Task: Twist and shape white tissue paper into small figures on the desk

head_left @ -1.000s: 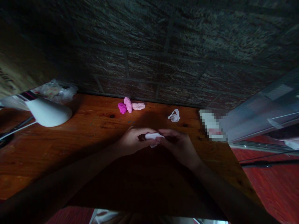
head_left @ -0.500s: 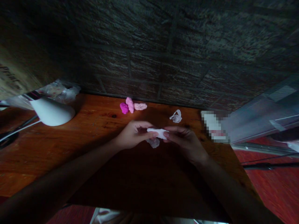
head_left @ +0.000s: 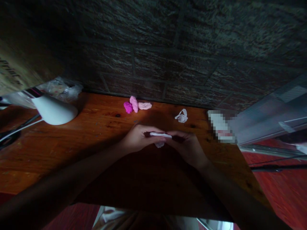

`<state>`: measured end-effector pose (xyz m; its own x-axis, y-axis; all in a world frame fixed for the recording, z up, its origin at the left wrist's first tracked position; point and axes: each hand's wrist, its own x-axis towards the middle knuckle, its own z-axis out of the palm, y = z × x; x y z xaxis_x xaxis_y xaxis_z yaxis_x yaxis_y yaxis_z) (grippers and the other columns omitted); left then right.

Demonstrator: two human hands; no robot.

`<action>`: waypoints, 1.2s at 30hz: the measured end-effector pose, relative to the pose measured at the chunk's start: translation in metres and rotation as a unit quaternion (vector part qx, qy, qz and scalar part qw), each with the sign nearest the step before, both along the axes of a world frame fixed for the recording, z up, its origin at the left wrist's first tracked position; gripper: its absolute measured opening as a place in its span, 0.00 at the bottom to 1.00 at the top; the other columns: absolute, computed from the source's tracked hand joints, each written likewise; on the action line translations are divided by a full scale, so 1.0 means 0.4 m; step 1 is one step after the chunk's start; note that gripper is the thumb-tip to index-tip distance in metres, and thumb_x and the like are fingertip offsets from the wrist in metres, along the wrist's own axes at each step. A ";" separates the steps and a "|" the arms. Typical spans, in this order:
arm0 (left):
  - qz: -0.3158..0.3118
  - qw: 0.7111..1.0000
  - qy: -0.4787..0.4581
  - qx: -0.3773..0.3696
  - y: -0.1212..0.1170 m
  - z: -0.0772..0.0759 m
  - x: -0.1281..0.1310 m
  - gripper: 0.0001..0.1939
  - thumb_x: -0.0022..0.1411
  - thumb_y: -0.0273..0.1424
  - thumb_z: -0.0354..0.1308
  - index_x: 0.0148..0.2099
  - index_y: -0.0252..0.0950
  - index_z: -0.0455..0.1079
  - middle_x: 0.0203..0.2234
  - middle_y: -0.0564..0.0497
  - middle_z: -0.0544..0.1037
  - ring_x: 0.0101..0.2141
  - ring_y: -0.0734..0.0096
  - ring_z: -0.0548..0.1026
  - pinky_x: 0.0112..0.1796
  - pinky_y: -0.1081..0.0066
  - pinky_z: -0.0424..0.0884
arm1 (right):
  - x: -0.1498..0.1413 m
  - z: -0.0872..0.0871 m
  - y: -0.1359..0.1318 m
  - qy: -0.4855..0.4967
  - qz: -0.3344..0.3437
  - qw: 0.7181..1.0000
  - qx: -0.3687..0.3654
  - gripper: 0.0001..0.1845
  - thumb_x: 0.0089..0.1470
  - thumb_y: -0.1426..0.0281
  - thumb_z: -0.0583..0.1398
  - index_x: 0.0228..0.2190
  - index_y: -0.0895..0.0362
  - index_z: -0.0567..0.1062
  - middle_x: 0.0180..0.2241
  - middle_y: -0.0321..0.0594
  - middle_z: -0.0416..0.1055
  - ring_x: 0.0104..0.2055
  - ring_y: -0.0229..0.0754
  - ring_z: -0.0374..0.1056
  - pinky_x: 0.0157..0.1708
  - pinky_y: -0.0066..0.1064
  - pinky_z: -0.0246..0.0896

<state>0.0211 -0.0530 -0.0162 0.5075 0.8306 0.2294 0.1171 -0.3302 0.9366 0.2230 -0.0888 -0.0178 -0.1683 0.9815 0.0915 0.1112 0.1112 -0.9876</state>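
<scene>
Between my two hands is a flat piece of white modelling clay [head_left: 160,134], held just above the table. The fingers and thumb of my left hand [head_left: 136,139] pinch its left end. My right hand [head_left: 190,148] is closed on the right end, thumb below and fingers behind. Under the clay, partly hidden by my thumbs, lies a crumpled piece of thin clear plastic [head_left: 159,145]. Farther back on the table, a magenta lump of clay [head_left: 128,107] touches an upright light pink lump [head_left: 134,104], with a paler pink lump [head_left: 145,105] at its right.
A wooden table [head_left: 103,111] meets a dark stone-pattern wall [head_left: 153,73]. Another crumpled plastic scrap [head_left: 182,117] lies behind my right hand. A white lamp base [head_left: 56,111] with a cable stands left. At the right are a blurred-out white object [head_left: 220,126] and a translucent panel [head_left: 261,115].
The white clay has turned in my fingers, from its broad face showing to a thin edge. My hands have closed in a little, covering more of the plastic beneath. The view has shifted slightly.
</scene>
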 end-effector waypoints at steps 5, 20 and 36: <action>0.040 0.994 -0.075 -0.064 0.016 0.006 0.008 0.11 0.56 0.35 0.70 0.38 0.31 0.83 0.30 0.46 0.85 0.27 0.70 0.81 0.30 0.73 0.78 | -0.003 0.030 -0.005 -0.045 -0.008 0.998 0.048 0.09 0.54 0.64 0.68 0.37 0.52 0.84 0.37 0.37 0.84 0.38 0.45 0.80 0.41 0.35 0.76; -0.076 0.992 0.102 0.013 0.082 0.017 -0.069 0.14 0.66 0.37 0.60 0.32 0.32 0.76 0.24 0.52 0.76 0.26 0.75 0.72 0.29 0.75 0.67 | 0.052 0.041 0.020 0.069 -0.042 0.996 -0.048 0.13 0.46 0.63 0.73 0.36 0.52 0.84 0.33 0.36 0.83 0.29 0.37 0.74 0.31 0.30 0.73; 0.008 0.999 -0.040 0.021 -0.003 0.006 0.000 0.09 0.62 0.31 0.66 0.41 0.31 0.79 0.32 0.45 0.84 0.31 0.68 0.80 0.34 0.71 0.75 | -0.011 0.020 -0.005 0.137 -0.049 0.987 -0.072 0.09 0.47 0.64 0.73 0.33 0.51 0.83 0.33 0.33 0.83 0.35 0.39 0.78 0.42 0.33 0.75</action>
<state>0.0212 -0.0540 -0.0140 0.4727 0.8275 0.3029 0.0477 -0.3673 0.9289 0.2184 -0.0909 -0.0098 -0.0611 0.9979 -0.0211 -0.1597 -0.0307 -0.9867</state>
